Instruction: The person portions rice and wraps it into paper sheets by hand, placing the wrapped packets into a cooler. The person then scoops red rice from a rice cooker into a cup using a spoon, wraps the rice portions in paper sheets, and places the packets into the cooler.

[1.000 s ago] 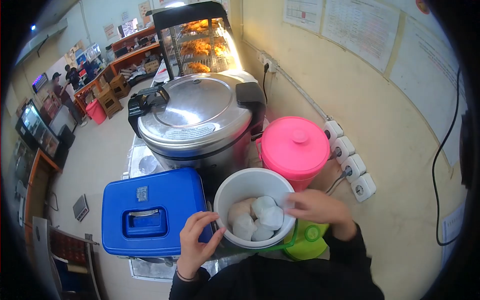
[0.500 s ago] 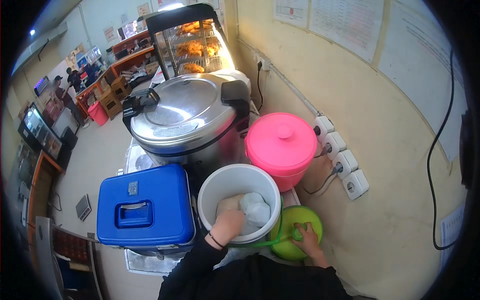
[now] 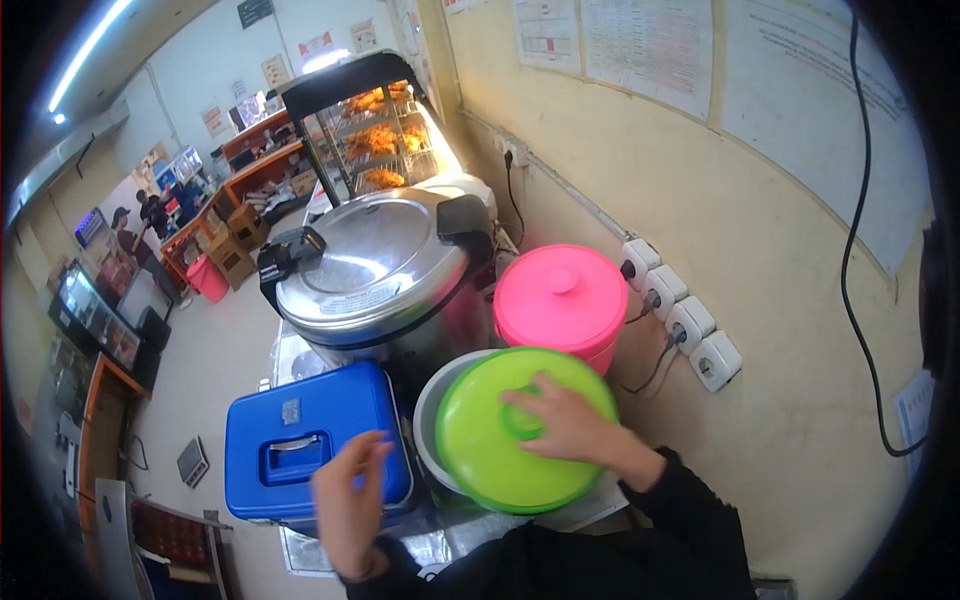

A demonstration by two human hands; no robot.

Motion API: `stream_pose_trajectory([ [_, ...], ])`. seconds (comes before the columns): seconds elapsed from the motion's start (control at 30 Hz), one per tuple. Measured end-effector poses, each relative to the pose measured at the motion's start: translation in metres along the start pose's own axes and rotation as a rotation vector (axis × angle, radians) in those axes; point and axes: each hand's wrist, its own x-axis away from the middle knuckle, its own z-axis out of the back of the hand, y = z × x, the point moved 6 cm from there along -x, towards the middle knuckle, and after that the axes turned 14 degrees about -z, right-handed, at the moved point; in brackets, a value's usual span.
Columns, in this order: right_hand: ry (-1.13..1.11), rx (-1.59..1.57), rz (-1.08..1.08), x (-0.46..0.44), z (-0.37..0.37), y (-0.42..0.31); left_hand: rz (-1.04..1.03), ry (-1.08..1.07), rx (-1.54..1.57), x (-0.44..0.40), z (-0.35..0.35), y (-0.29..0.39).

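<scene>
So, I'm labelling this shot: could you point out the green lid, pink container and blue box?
Green lid (image 3: 500, 468): head view, bare top surface below its knob.
Pink container (image 3: 558, 311): head view, flat top of its lid.
Blue box (image 3: 338, 408): head view, top face, beside the handle recess.

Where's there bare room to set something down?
A narrow strip of counter looks bare between the blue box, green lid and you. The floor left of the counter has an open stretch. It's crowded where the cooker, pink tub, lid and box bunch together, and cables run beside the tub.
</scene>
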Motion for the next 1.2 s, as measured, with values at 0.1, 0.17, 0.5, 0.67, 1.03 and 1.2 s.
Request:
stream_pose_trajectory([
  [0.1, -0.091, 0.054, 0.069, -0.030, -0.032, -0.026, -0.069, 0.150, 0.037, 0.008, 0.029, 0.003],
  [0.17, -0.054, 0.089, 0.155, -0.041, -0.040, -0.026, -0.145, 0.032, 0.061, 0.010, 0.013, -0.004],
  [0.5, 0.257, 0.123, 0.212, -0.098, 0.019, 0.030, -0.393, -0.367, -0.268, 0.033, -0.124, -0.028],
  [0.67, 0.390, 0.311, -0.294, -0.138, 0.046, 0.117, -0.310, -0.366, -0.184, 0.029, -0.123, -0.029],
  [1.03, 0.255, -0.086, -0.132, -0.141, 0.093, 0.136, -0.026, -0.356, -0.129, -0.006, -0.126, -0.046],
  [1.2, 0.484, -0.482, -0.118, -0.125, 0.183, 0.121, -0.013, -0.354, -0.065, -0.010, -0.126, -0.045],
])
